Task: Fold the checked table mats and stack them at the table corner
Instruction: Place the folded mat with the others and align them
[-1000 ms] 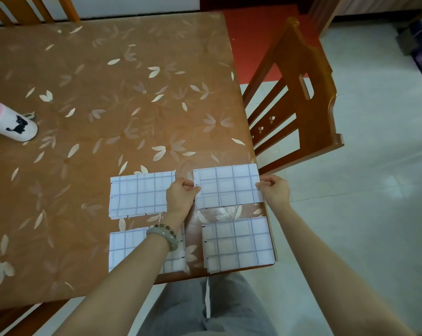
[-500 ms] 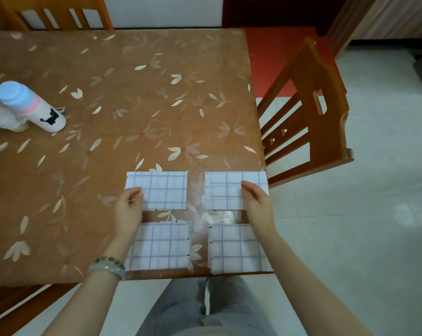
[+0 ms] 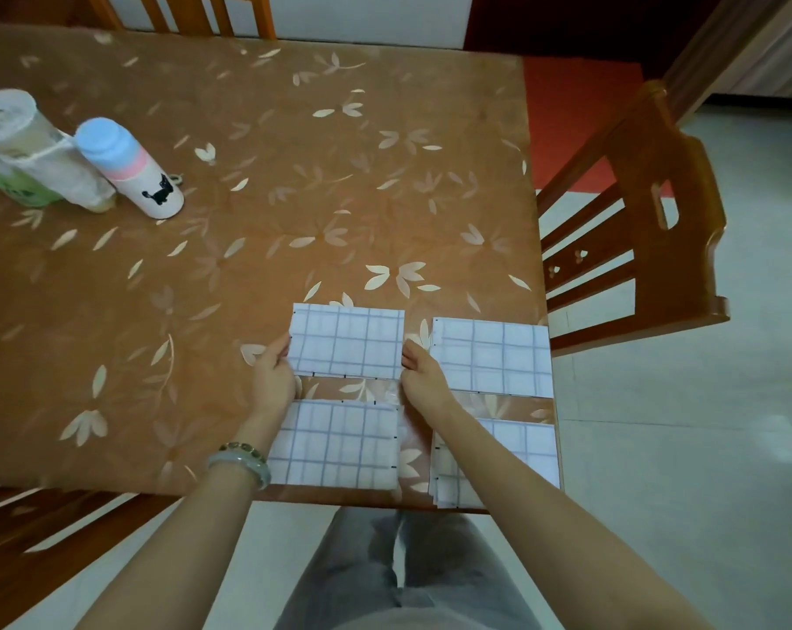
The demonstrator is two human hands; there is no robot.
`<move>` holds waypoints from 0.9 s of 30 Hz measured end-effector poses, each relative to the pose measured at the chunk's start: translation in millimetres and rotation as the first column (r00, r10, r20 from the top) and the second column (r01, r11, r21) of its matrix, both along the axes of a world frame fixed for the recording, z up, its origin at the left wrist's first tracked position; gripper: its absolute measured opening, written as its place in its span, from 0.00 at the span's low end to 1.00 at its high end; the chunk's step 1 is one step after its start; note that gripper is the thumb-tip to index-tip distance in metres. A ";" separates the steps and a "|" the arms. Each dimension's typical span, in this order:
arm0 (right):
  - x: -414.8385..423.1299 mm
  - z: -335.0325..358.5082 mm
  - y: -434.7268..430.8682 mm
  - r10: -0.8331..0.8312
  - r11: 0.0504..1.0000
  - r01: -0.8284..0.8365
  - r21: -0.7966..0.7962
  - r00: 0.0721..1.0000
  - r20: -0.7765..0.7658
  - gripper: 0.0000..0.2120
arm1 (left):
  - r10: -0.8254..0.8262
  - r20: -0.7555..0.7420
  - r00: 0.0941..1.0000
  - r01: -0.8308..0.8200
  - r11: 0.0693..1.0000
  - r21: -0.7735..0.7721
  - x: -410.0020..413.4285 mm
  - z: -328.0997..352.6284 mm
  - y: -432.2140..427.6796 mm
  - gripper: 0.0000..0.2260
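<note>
Several folded white checked mats lie near the table's front right corner. The far-left mat (image 3: 346, 341) sits between my hands: my left hand (image 3: 273, 372) pinches its left edge and my right hand (image 3: 419, 372) pinches its right edge. The far-right mat (image 3: 492, 356) lies flat by the table edge. The near-left mat (image 3: 335, 443) is partly under my left wrist. My right forearm crosses the near-right mat (image 3: 526, 452).
The table (image 3: 248, 220) has a brown leaf-patterned cover. A white bottle with a blue cap (image 3: 130, 170) and a paper roll in a bag (image 3: 21, 147) stand far left. Wooden chairs stand at the right (image 3: 635, 229), at the back (image 3: 194, 11) and near left (image 3: 35, 552).
My hands left the far-right mat. Both moved left, and they now hold the two side edges of the far-left mat. The camera view also shifted.
</note>
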State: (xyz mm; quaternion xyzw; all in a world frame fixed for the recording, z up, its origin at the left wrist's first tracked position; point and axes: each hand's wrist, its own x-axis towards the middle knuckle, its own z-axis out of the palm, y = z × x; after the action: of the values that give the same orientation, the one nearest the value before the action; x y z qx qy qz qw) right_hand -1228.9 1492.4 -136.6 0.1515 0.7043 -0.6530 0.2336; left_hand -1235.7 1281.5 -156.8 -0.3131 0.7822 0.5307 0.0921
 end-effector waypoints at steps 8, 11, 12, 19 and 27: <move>11.9 -5.2 7.9 0.019 1.000 -0.020 0.010 0.999 0.036 0.24 | -0.041 0.002 0.999 0.041 0.999 0.030 11.0 -0.3 6.4 0.20; 15.9 -2.0 9.5 0.008 0.999 -0.009 0.036 0.999 0.042 0.23 | -0.067 -0.020 0.998 0.067 0.997 0.023 13.6 -4.1 5.7 0.20; 16.3 0.0 11.9 -0.006 0.998 0.004 0.068 1.000 0.030 0.21 | -0.079 -0.037 0.996 0.080 0.996 0.026 14.0 -5.6 4.7 0.20; 27.4 -5.1 107.5 0.097 0.715 0.043 0.697 0.982 -0.160 0.23 | -0.483 0.043 0.874 0.444 0.762 -0.472 20.9 -5.0 13.1 0.27; 31.5 -39.9 148.0 0.402 0.309 -0.299 0.903 0.901 0.161 0.29 | -0.537 0.258 0.803 0.578 0.594 -0.560 19.9 -22.4 31.7 0.35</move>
State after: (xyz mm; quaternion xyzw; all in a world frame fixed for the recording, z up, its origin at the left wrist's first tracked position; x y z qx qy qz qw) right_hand -1197.3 1640.4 -176.6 0.0661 0.9695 -0.0989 0.2144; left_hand -1215.8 1313.1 -179.2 -0.0812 0.9652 0.1808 0.1704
